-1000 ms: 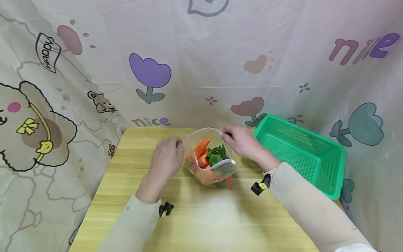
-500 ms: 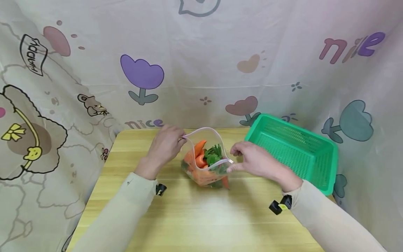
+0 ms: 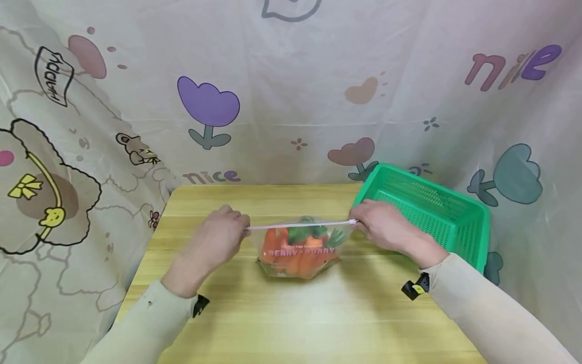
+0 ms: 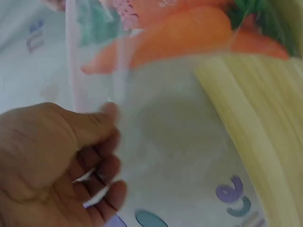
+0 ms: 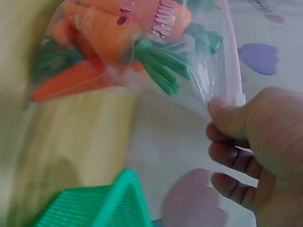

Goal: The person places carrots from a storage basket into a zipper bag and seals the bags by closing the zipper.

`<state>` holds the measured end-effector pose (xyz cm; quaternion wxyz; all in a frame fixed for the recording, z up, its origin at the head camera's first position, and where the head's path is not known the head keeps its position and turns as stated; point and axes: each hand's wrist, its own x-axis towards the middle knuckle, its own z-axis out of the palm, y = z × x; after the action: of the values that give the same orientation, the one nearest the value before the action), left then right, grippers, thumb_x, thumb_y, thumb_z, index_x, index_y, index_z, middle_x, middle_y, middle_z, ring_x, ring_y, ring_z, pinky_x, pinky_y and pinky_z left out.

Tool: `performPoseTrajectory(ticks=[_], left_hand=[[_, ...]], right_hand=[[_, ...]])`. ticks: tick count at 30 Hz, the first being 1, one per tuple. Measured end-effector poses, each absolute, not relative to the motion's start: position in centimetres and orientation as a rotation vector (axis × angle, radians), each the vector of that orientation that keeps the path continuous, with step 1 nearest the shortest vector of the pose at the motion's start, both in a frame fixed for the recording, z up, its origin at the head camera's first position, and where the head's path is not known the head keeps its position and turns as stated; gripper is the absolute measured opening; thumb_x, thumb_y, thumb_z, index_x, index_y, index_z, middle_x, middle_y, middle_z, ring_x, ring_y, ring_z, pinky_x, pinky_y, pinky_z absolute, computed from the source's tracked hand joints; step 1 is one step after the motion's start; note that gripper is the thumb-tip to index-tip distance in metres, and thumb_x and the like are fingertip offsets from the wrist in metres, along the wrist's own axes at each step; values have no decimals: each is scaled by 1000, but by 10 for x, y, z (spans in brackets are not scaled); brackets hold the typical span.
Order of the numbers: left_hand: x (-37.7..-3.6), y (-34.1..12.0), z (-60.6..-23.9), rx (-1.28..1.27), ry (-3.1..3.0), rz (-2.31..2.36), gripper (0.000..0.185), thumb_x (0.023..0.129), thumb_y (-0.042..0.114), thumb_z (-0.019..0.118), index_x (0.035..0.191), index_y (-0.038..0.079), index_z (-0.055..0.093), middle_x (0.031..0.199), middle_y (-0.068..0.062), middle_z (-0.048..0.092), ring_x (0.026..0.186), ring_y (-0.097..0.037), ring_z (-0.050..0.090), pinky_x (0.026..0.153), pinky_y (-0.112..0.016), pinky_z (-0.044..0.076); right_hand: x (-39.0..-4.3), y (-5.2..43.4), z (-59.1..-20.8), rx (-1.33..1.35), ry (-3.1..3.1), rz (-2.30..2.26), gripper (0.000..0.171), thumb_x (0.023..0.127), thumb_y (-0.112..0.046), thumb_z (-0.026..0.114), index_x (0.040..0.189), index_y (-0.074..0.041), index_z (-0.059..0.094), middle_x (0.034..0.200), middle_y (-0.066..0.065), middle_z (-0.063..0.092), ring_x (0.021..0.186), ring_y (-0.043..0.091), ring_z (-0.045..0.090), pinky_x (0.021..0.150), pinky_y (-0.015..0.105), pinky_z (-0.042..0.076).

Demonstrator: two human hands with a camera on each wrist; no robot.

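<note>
Both hands hold a clear plastic zip-top bag (image 3: 297, 253) filled with orange toy carrots (image 3: 291, 260) with green tops, one hand at each end of its pink-white zip strip (image 3: 300, 225), which runs in a straight, taut line from fingertips to fingertips. The left hand (image 3: 218, 240) pinches the left end of the strip between thumb and curled fingers (image 4: 102, 142); in the left wrist view the strip rises just above those fingertips, with the carrots beyond them (the picture is blurred, so exactly how the thumb lies cannot be told). The right hand (image 3: 386, 227) pinches the right end, the thumb (image 5: 222, 113) pressed against the strip's tip and the other fingers curled below it; the carrots and their green stems (image 5: 161, 66) hang in the bag just past the thumb. The bag's bottom rests on the pale yellow wooden table (image 3: 295, 313) between the two hands, below the line of the fingers, with pink lettering across its front. A green plastic mesh basket (image 3: 432, 212) stands just behind and beside the right hand's knuckles, well apart from the left hand. A cream cartoon-printed cloth (image 3: 291, 91) hangs behind the table
</note>
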<state>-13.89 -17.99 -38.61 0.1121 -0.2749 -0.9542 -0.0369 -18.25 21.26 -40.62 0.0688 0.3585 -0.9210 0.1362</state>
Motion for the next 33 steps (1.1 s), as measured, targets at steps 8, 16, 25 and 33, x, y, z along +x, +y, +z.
performPoseTrajectory(ticks=[8,16,25,33], left_hand=[[-128,-175,-377,-701,-2770,-133,15,89,10,83,86,5,69,76,-5,67,75,-25,54,68,-37,48],[-129,-170,-399,-700,-2902,-55,15,88,12,84,85,7,70,76,-2,68,71,-20,50,68,-33,48],[-127,-165,-401,-632,-3012,15,14,86,14,86,87,6,74,79,-5,71,71,-21,52,68,-34,49],[-129,-171,-379,-669,-2869,-182,13,88,14,84,84,11,73,74,0,66,72,-21,52,67,-34,48]], right_hand=[[-178,212,-405,1028,-2728,454,4,96,-11,74,94,-12,70,90,-2,69,87,20,62,76,43,53],[-172,211,-431,1056,-2757,373,5,95,-14,76,96,-13,71,90,-3,70,84,17,62,70,39,54],[-167,202,-444,1046,-2767,391,7,94,-17,77,96,-14,71,89,-5,69,83,16,59,69,38,52],[-166,207,-429,1033,-2585,469,9,90,-9,78,94,-13,71,89,-2,69,85,18,62,71,38,53]])
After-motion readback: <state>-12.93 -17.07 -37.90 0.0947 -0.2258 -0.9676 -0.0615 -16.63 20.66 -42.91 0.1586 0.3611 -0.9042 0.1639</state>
